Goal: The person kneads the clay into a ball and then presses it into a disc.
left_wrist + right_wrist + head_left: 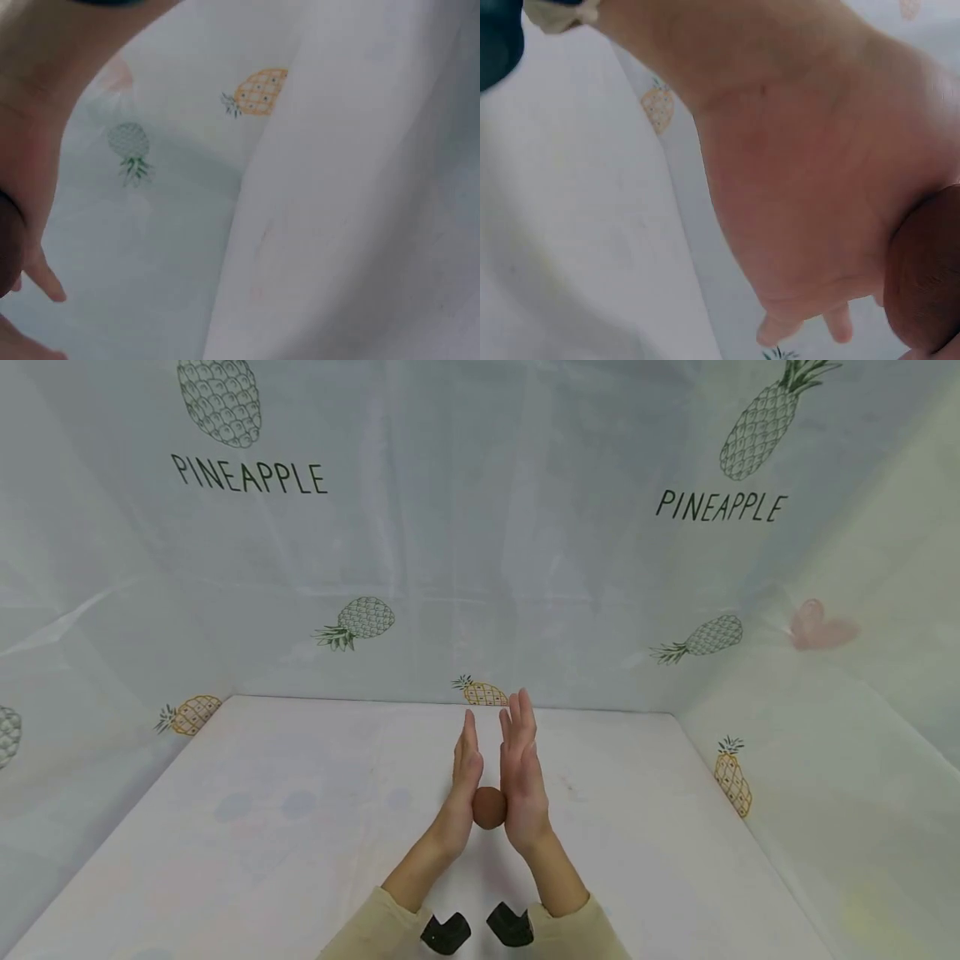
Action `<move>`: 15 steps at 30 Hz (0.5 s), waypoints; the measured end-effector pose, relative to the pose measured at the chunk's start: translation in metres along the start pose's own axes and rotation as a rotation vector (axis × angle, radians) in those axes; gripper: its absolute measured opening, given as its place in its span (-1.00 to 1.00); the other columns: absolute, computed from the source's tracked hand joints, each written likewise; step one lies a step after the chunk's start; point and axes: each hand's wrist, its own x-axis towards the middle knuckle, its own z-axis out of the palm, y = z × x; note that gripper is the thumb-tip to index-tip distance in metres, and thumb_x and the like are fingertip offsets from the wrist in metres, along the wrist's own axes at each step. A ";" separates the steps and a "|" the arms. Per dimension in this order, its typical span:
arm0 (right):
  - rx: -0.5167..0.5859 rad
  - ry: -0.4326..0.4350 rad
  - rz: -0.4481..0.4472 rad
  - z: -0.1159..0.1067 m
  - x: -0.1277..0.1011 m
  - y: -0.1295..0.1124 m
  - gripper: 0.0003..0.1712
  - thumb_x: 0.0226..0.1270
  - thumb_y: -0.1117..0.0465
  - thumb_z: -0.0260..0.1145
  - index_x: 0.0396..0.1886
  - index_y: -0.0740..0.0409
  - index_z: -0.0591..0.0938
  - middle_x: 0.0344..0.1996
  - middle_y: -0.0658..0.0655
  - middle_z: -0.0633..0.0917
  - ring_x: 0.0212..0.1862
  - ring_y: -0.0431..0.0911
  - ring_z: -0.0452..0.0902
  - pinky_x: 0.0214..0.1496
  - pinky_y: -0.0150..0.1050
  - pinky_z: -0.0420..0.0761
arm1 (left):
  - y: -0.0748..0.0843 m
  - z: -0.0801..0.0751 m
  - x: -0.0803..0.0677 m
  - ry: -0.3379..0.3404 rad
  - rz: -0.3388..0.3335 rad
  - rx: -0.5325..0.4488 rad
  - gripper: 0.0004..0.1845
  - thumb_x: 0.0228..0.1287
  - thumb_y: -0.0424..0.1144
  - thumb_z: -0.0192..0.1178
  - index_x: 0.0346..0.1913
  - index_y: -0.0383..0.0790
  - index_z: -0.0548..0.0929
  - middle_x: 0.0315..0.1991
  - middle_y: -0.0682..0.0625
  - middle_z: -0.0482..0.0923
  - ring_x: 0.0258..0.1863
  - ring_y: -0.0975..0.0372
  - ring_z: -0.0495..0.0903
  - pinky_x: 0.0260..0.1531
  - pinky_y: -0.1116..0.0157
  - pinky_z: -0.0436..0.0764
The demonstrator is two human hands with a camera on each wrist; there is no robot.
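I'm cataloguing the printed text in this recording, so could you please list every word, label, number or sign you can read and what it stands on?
"PINEAPPLE": on the backdrop sheet, at the left of the head view.
"PINEAPPLE": on the same sheet, at the right of that view.
No other text is readable; none shows on the brown ball or the black wrist pieces.
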 end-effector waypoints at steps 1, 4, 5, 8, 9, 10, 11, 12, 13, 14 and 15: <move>-0.015 0.005 -0.017 -0.002 0.000 0.001 -0.25 0.72 -0.15 -0.53 0.77 -0.12 -0.34 0.74 -0.02 -0.30 0.73 0.07 -0.42 0.60 0.37 -0.51 | 0.000 0.001 0.000 -0.030 -0.004 -0.030 -0.34 0.73 0.15 -0.54 0.71 0.31 -0.45 0.72 0.21 -0.57 0.72 0.04 -0.47 0.51 -0.40 -0.43; -0.054 0.022 -0.050 -0.006 0.001 0.004 -0.23 0.72 -0.12 -0.48 0.77 -0.04 -0.33 0.74 -0.01 -0.31 0.73 0.07 -0.44 0.61 0.38 -0.48 | 0.002 0.001 -0.001 -0.113 0.000 -0.146 -0.35 0.73 0.15 -0.58 0.70 0.35 -0.50 0.72 0.22 -0.58 0.72 0.01 -0.38 0.54 -0.38 -0.40; -0.057 0.029 -0.052 -0.007 0.001 0.005 -0.22 0.72 -0.12 -0.47 0.77 -0.03 -0.32 0.74 0.00 -0.30 0.73 0.07 -0.44 0.60 0.38 -0.47 | 0.003 0.001 -0.001 -0.131 0.013 -0.176 -0.35 0.73 0.14 -0.59 0.69 0.34 -0.51 0.72 0.21 -0.58 0.72 0.00 -0.38 0.53 -0.38 -0.41; -0.046 0.050 -0.043 -0.009 0.002 0.009 -0.22 0.72 -0.12 -0.45 0.77 -0.02 -0.30 0.74 0.00 -0.29 0.73 0.07 -0.43 0.61 0.37 -0.46 | 0.007 0.002 -0.002 -0.159 0.069 -0.232 -0.35 0.72 0.12 -0.58 0.70 0.34 -0.50 0.72 0.23 -0.58 0.72 0.02 -0.39 0.52 -0.39 -0.44; -0.040 0.056 -0.037 -0.009 0.002 0.010 -0.22 0.72 -0.12 -0.45 0.77 -0.01 -0.30 0.74 0.00 -0.29 0.73 0.07 -0.43 0.62 0.36 -0.46 | 0.008 0.002 -0.002 -0.157 0.091 -0.231 -0.35 0.72 0.10 -0.58 0.70 0.34 -0.49 0.72 0.25 -0.58 0.72 0.03 -0.40 0.52 -0.39 -0.45; -0.034 0.060 -0.027 -0.009 0.001 0.011 -0.23 0.73 -0.12 -0.46 0.77 -0.02 -0.30 0.74 0.00 -0.29 0.73 0.08 -0.42 0.62 0.35 -0.46 | 0.009 0.002 -0.002 -0.150 0.113 -0.224 -0.35 0.72 0.09 -0.58 0.70 0.34 -0.48 0.72 0.26 -0.58 0.71 0.06 -0.41 0.53 -0.38 -0.45; -0.025 0.062 -0.013 -0.008 0.001 0.013 -0.23 0.73 -0.12 -0.47 0.78 -0.02 -0.30 0.74 -0.01 -0.29 0.73 0.08 -0.42 0.63 0.34 -0.45 | 0.010 0.003 -0.003 -0.137 0.136 -0.205 -0.35 0.72 0.06 -0.58 0.71 0.34 -0.47 0.71 0.27 -0.58 0.71 0.07 -0.42 0.52 -0.38 -0.47; -0.017 0.061 -0.001 -0.007 0.001 0.014 -0.24 0.74 -0.12 -0.48 0.78 -0.02 -0.30 0.74 -0.01 -0.30 0.73 0.09 -0.41 0.63 0.34 -0.46 | 0.010 0.003 -0.003 -0.119 0.156 -0.182 -0.35 0.72 0.04 -0.57 0.71 0.33 -0.46 0.71 0.28 -0.58 0.71 0.10 -0.43 0.51 -0.38 -0.47; -0.006 0.056 0.017 -0.005 0.000 0.015 -0.24 0.74 -0.14 -0.49 0.78 -0.03 -0.31 0.74 -0.02 -0.30 0.73 0.09 -0.42 0.64 0.33 -0.45 | 0.011 0.003 -0.004 -0.099 0.178 -0.155 -0.35 0.72 0.00 -0.57 0.71 0.32 -0.45 0.71 0.27 -0.59 0.70 0.12 -0.46 0.51 -0.38 -0.49; 0.005 0.048 0.038 -0.003 0.000 0.015 -0.23 0.74 -0.16 -0.50 0.78 -0.04 -0.32 0.74 -0.03 -0.31 0.73 0.09 -0.42 0.64 0.32 -0.45 | 0.012 0.002 -0.004 -0.074 0.198 -0.124 -0.34 0.71 -0.03 -0.56 0.72 0.30 -0.44 0.72 0.27 -0.59 0.70 0.13 -0.50 0.50 -0.38 -0.51; 0.014 0.035 0.061 0.000 0.000 0.016 -0.23 0.75 -0.19 -0.52 0.77 -0.04 -0.33 0.74 -0.04 -0.31 0.73 0.10 -0.42 0.65 0.32 -0.45 | 0.012 0.002 -0.005 -0.046 0.216 -0.090 -0.33 0.71 -0.06 -0.54 0.72 0.28 -0.44 0.72 0.26 -0.59 0.70 0.15 -0.53 0.49 -0.38 -0.52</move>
